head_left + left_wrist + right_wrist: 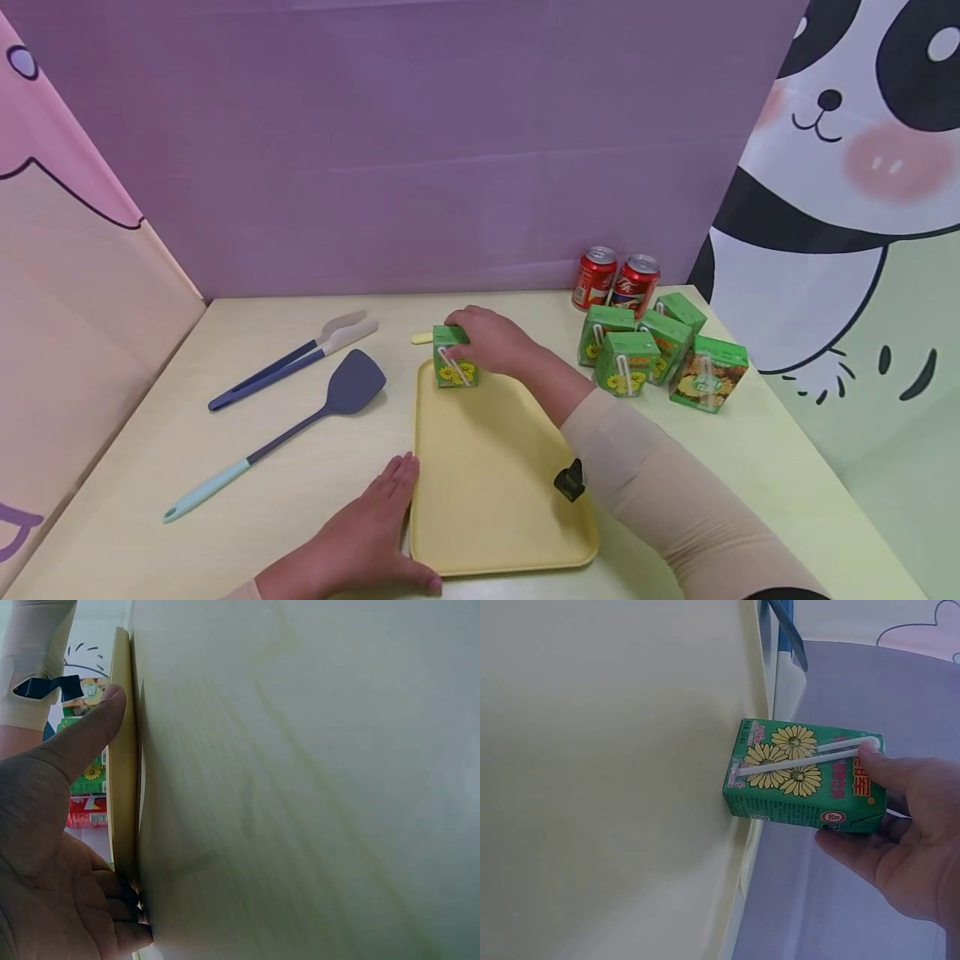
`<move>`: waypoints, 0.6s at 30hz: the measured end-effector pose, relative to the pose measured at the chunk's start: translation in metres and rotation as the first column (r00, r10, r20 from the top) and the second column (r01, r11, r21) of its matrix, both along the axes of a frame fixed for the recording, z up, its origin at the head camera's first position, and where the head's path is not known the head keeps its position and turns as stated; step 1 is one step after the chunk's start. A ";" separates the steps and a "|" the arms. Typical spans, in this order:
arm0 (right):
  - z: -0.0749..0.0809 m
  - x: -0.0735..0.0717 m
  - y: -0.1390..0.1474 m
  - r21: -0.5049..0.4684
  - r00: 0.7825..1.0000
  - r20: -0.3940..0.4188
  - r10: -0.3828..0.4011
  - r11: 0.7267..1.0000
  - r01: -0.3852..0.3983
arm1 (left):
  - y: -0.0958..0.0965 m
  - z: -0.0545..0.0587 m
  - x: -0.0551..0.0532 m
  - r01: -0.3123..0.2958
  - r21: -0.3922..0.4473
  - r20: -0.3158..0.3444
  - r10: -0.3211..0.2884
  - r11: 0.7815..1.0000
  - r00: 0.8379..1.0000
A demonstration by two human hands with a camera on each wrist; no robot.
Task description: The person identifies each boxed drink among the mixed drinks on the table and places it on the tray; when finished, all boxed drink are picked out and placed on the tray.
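Observation:
A green drink carton (802, 776) with yellow flowers and a white straw on its face is gripped near its top by my right hand (487, 340). It stands upright at the far left corner of the yellow tray (498, 475), its base right at the tray surface. The thumb lies over the straw side, and the other fingers go round the back, partly hidden. My left hand (367, 525) rests against the tray's near left side, fingers straight along the edge and thumb at the front corner. In the left wrist view its thumb touches the tray rim (124, 765).
Several green drink cartons (626, 363) stand at the right, with two red soda cans (596, 279) behind them. To the left lie tongs (296, 362) and a spatula (352, 383) with a mint handle. A small yellow piece (422, 338) shows beyond the tray.

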State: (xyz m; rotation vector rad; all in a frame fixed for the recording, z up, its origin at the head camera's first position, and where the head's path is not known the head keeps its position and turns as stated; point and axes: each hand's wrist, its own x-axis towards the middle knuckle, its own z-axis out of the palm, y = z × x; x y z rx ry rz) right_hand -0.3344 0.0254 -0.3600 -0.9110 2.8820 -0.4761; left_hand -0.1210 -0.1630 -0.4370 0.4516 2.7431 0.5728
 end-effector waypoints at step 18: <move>0.007 0.004 0.012 -0.006 1.000 0.009 0.018 1.000 -0.017 | -0.002 0.004 0.000 0.016 -0.007 0.001 -0.016 1.000 1.000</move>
